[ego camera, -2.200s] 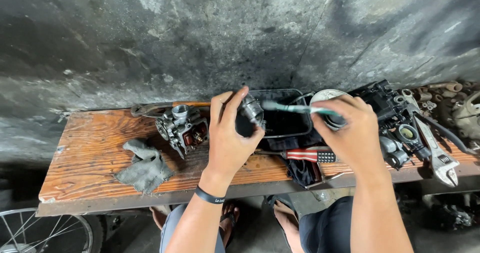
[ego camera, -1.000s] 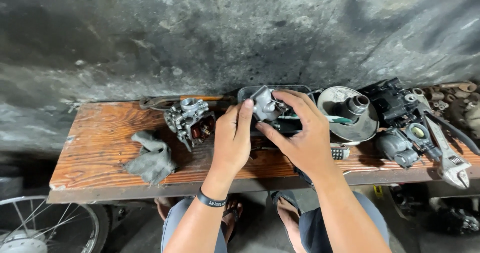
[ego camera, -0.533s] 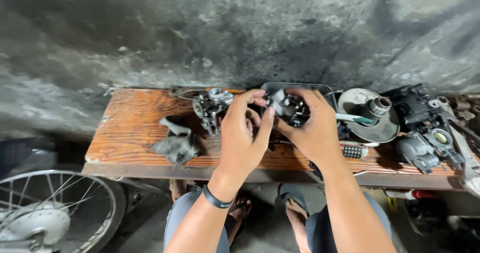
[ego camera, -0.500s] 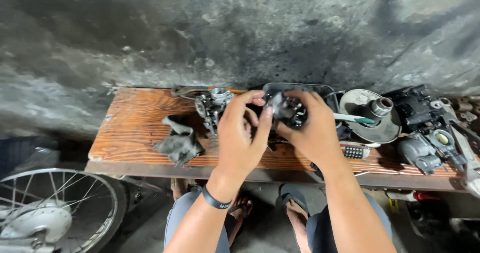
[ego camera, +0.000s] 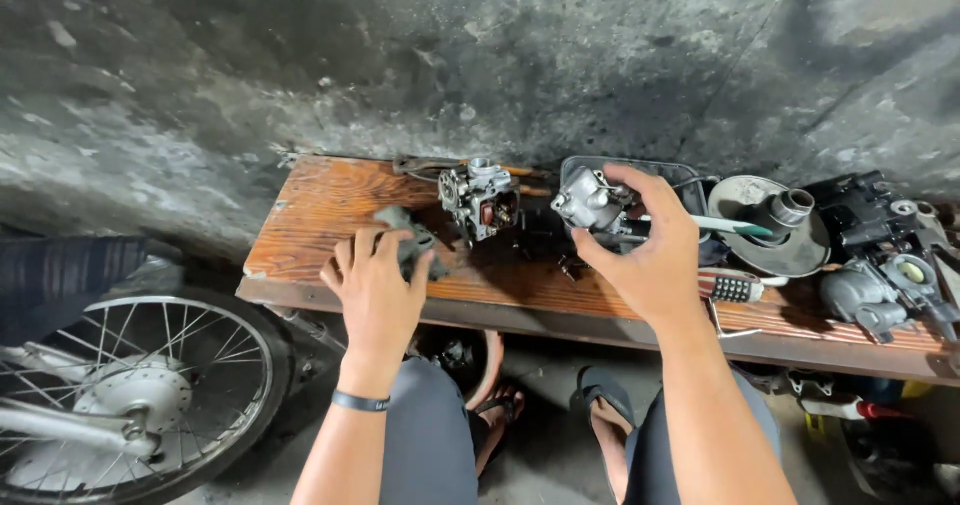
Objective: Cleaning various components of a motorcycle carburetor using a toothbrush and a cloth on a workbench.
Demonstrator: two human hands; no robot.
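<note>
Carb part (ego camera: 592,205) pinched in right hand (ego camera: 650,255), thumb under, fingers curled over the top, held up off the bench (ego camera: 320,205) near the black tray (ego camera: 680,175), likely for inspection; left hand (ego camera: 375,290) lies open on the grey rag (ego camera: 412,243), fingers spread, grasping nothing yet; second carb (ego camera: 480,197) sits just beyond the rag

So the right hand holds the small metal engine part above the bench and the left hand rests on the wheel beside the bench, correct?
Not quite. The head view shows the left hand on the grey rag lying on the wooden bench, not on the wheel, which stands lower down to the left. The right hand does hold the small metal engine part above the bench.
</note>
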